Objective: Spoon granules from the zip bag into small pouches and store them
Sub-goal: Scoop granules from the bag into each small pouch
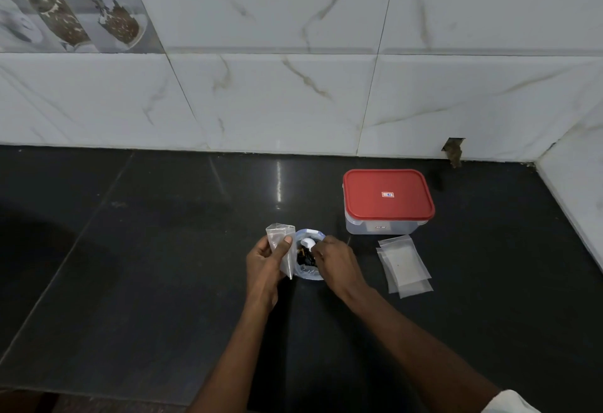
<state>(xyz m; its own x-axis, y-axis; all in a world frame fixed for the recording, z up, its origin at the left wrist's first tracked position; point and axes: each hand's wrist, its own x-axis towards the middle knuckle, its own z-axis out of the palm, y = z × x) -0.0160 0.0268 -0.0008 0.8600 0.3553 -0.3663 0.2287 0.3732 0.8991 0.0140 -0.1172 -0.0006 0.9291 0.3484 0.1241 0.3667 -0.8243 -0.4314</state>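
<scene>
- Black counter (130,265) carries everything. The zip bag (310,274) stands on it between both hands, its mouth spread wide, which I judge is to admit the spoon.
- Left hand (264,265): thumb and fingers curled round a clear small pouch (281,246), held upright just beside the bag's rim, presumably to keep the transfer short.
- Right hand (337,264): fingertips pinch a white spoon (307,244), bowl inside the bag above the dark granules (305,260). I cannot tell whether it is loaded.
- Spare pouches (404,265) lie stacked flat near the right hand, within easy reach.
- Red-lidded box (388,197) sits behind them, lid on. It is likely the store and is not yet needed.
</scene>
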